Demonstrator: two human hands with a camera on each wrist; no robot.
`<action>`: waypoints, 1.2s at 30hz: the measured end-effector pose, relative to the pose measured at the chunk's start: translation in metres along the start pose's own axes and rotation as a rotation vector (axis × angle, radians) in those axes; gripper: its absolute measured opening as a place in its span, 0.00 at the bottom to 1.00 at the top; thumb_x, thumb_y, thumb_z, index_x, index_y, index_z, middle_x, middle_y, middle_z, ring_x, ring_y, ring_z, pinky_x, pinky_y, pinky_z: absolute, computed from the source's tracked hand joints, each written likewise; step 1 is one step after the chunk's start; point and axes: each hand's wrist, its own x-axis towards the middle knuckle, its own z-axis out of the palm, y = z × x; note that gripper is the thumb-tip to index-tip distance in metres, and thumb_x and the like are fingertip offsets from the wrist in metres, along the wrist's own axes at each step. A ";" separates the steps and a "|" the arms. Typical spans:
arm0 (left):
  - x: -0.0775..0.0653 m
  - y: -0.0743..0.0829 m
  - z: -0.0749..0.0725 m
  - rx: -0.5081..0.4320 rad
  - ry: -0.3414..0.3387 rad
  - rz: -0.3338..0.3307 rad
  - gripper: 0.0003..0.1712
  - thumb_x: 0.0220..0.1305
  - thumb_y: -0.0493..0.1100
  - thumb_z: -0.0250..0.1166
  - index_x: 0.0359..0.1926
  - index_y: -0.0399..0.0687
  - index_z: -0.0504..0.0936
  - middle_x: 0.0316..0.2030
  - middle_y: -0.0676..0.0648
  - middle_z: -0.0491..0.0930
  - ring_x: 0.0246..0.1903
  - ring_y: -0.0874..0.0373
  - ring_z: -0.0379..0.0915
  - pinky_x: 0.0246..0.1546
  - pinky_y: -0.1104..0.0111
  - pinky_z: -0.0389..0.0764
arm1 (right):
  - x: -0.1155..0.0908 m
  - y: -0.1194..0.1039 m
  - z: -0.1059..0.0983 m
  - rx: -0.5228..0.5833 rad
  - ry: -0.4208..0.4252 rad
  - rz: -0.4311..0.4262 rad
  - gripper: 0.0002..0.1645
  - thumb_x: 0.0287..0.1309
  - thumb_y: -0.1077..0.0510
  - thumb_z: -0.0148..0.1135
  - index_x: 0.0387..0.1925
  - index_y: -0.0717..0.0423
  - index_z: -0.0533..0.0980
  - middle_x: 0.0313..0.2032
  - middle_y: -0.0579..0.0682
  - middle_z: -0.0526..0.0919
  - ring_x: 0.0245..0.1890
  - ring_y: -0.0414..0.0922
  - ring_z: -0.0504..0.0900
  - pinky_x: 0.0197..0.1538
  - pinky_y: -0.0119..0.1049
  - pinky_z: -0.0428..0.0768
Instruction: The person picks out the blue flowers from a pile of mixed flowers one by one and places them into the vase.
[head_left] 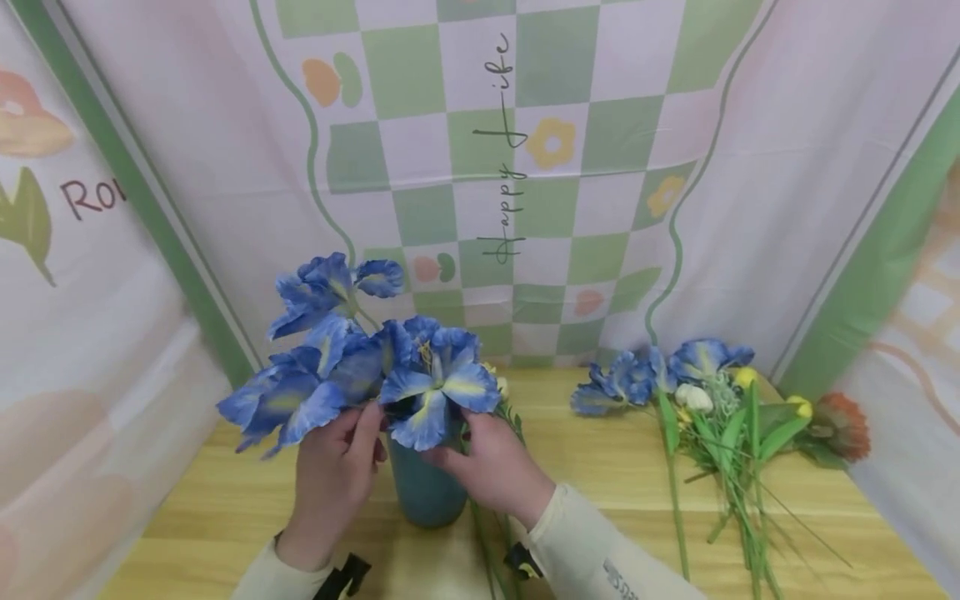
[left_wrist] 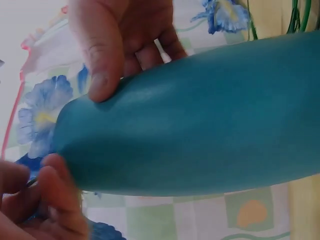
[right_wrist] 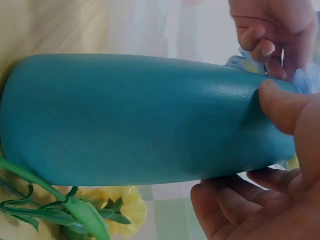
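A teal vase [head_left: 427,483] stands upright on the table, its mouth hidden behind blue iris blossoms [head_left: 438,383]. My right hand [head_left: 495,458] grips the vase near its top, thumb on one side and fingers round the other, as the right wrist view shows. At the left of the rim is my left hand [head_left: 341,467], pinching a thin green flower stem [left_wrist: 32,182] between thumb and fingers. More blue irises [head_left: 288,400] spread above and left of this hand. Another iris [head_left: 318,292] rises highest behind them.
Blue irises [head_left: 622,383], yellow tulips [head_left: 802,407], a white blossom [head_left: 695,398] and an orange-red flower [head_left: 842,427] lie on the wooden table [head_left: 592,475] to the right. A yellow flower [right_wrist: 125,210] with green stems lies beside the vase. A checked cloth [head_left: 555,208] hangs behind.
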 end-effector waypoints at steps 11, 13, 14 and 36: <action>0.001 -0.003 0.002 -0.374 0.201 0.022 0.13 0.74 0.39 0.59 0.34 0.33 0.79 0.24 0.45 0.81 0.14 0.56 0.74 0.14 0.71 0.78 | 0.001 -0.001 -0.001 -0.037 0.010 -0.012 0.46 0.59 0.36 0.67 0.73 0.50 0.63 0.62 0.53 0.76 0.52 0.48 0.80 0.52 0.43 0.81; 0.003 -0.006 0.004 -0.328 0.188 0.100 0.10 0.70 0.35 0.63 0.30 0.35 0.79 0.21 0.46 0.79 0.13 0.57 0.73 0.12 0.72 0.77 | 0.000 0.000 -0.002 -0.026 0.013 -0.023 0.46 0.60 0.36 0.67 0.73 0.49 0.63 0.62 0.52 0.76 0.53 0.48 0.79 0.52 0.43 0.81; 0.004 -0.008 0.005 -0.288 0.178 0.147 0.10 0.67 0.33 0.65 0.27 0.36 0.80 0.18 0.46 0.78 0.12 0.57 0.72 0.12 0.72 0.76 | 0.000 0.001 -0.002 -0.023 0.016 -0.029 0.46 0.60 0.36 0.67 0.73 0.48 0.62 0.62 0.52 0.75 0.53 0.47 0.79 0.52 0.43 0.81; -0.011 -0.035 0.021 -0.367 0.075 0.007 0.11 0.64 0.28 0.65 0.47 0.33 0.80 0.34 0.42 0.82 0.31 0.57 0.79 0.30 0.74 0.81 | -0.002 0.000 0.001 -0.001 0.022 0.005 0.41 0.59 0.40 0.69 0.69 0.48 0.67 0.58 0.51 0.79 0.42 0.43 0.82 0.43 0.36 0.83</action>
